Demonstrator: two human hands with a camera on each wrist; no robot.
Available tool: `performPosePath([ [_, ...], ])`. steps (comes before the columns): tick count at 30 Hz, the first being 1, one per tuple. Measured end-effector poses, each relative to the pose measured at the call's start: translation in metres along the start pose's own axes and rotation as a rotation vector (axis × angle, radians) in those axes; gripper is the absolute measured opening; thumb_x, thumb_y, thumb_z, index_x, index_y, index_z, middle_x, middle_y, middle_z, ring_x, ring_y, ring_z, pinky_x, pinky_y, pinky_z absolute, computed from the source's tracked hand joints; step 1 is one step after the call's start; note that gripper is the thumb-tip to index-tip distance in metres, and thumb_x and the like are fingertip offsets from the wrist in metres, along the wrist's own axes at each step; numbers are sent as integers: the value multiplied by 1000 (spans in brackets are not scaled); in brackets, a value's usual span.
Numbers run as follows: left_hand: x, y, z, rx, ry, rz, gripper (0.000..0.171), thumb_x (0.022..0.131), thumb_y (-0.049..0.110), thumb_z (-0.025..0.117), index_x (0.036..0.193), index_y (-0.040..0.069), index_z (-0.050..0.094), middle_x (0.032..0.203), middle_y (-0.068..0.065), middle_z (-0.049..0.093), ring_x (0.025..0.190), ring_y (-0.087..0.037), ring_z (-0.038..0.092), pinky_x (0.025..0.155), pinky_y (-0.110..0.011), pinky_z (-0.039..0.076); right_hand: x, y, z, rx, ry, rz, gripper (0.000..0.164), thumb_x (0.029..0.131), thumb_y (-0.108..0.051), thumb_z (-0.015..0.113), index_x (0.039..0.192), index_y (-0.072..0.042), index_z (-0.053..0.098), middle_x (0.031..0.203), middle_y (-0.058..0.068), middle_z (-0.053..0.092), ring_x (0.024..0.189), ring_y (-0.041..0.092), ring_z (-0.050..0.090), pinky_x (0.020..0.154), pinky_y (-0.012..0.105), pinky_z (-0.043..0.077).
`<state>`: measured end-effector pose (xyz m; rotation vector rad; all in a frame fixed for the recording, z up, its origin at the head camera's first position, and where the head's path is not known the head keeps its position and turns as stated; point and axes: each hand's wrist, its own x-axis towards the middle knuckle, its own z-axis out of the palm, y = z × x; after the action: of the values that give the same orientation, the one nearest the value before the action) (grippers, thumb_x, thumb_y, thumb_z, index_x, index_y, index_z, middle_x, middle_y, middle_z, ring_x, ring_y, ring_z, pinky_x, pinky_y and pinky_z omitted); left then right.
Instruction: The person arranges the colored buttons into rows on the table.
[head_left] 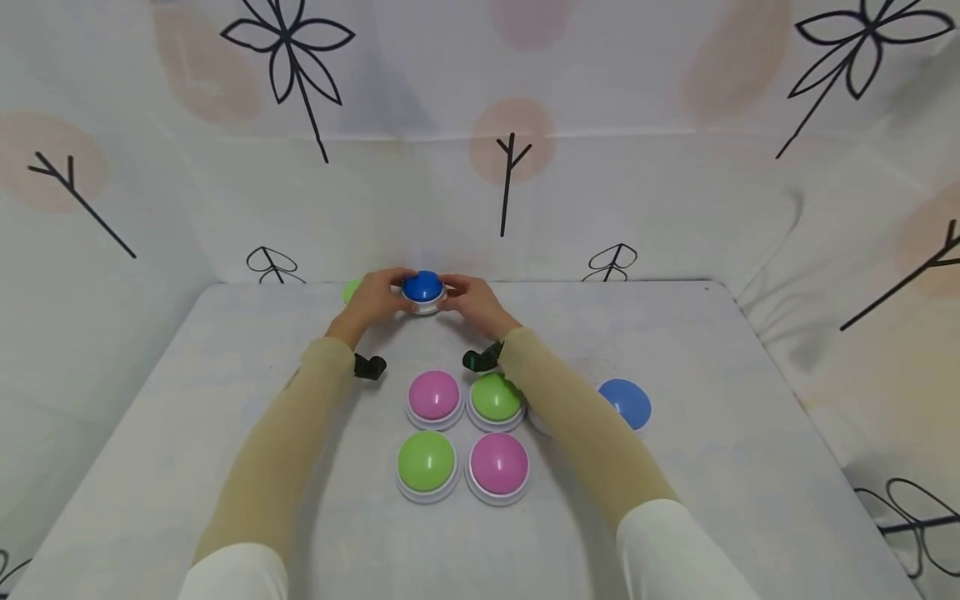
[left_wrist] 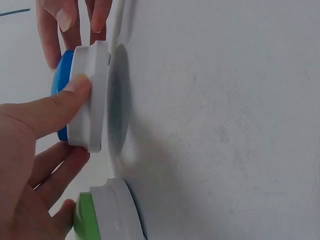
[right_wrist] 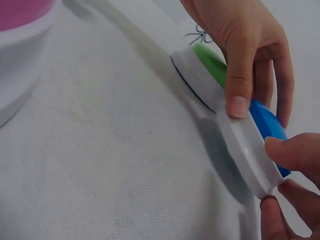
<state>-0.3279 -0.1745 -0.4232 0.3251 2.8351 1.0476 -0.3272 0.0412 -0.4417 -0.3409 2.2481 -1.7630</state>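
Observation:
At the far edge of the white table, a blue push button [head_left: 423, 287] with a round white base is held between both hands. My left hand [head_left: 375, 297] grips its left side, the thumb [left_wrist: 75, 95] against the white base and fingers on the far side. From the right, my right hand [head_left: 480, 305] pinches the base and dome edge with thumb and fingers. The wrist views show a shadow beneath the base, which looks slightly off the tabletop. Beside it stands a green button [left_wrist: 87, 215], mostly hidden by my left hand in the head view.
Nearer on the table [head_left: 750, 467] stand a pink button [head_left: 435, 394], a green button [head_left: 496, 397], another green button [head_left: 427, 461] and another pink one [head_left: 498, 463]. My right sleeve partly covers a blue button [head_left: 628, 403]. Patterned cloth [head_left: 420, 200] hangs behind the table.

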Motion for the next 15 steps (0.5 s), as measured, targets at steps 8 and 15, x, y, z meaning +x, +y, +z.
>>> performPosePath([
  [8,-12,8,2,-146,112,98,57,85,20,82,137,14,60,143,-11,52,134,-30,45,107,-47,43,-10,-8,-4,-102,75,-88,55,86,-15,78,137,-11,59,137,7,58,121,26,56,98,38,50],
  [15,-24,18,10,-333,174,162,55,84,15,82,134,8,61,135,-11,56,128,-28,52,102,-41,48,-25,-18,-9,-103,98,-141,57,84,-17,81,136,-10,59,134,7,60,121,24,55,102,37,46],
])
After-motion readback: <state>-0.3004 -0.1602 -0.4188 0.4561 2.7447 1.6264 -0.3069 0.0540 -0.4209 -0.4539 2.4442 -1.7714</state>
